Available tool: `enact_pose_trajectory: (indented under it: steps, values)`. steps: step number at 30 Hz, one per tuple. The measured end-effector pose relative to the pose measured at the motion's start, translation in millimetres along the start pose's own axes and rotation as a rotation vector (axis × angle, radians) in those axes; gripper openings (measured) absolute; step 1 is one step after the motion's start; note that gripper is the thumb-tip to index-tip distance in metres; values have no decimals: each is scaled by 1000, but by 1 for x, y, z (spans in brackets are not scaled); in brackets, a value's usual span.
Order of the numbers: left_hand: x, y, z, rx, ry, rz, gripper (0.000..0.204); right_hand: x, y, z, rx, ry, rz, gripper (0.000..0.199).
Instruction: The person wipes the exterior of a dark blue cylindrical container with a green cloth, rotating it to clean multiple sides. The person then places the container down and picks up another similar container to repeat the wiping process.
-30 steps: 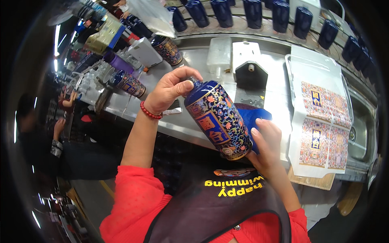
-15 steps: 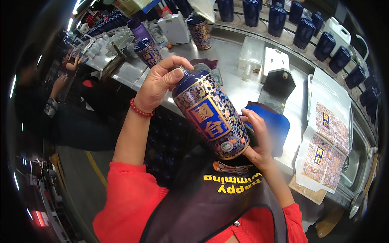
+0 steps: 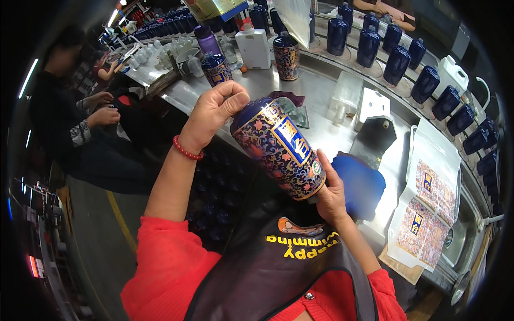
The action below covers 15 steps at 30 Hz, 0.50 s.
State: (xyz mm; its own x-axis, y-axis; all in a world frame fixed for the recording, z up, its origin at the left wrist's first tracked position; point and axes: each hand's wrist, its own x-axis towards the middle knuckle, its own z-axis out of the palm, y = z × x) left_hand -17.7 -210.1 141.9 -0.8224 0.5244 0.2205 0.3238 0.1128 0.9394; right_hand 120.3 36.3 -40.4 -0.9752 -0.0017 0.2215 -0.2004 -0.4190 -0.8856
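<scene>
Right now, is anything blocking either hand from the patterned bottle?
Nothing visible. The left hand holds the patterned bottle at its neck end, and the right hand is on its base end. The blue cloth-like item lies to the right of the right hand, not between.

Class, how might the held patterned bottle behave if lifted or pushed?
The held bottle is probably stiff: no sag shows between left hand and right hand. Its glossy shoulder may be slippery. Taller than wide, it could tip.

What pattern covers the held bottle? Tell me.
Colourful flowers and scrolls on the dark blue bottle, shown best in head view.
</scene>
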Motion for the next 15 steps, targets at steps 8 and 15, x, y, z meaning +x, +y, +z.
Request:
enact_pose_trajectory:
  steps: [8,15]
  values:
    - [-14,5,-9,-61,-85,26,35,1,-1,12,547,-47,200,71]
    - [-15,12,-13,53,-72,60,32,2,1,28,742,-124,455,37]
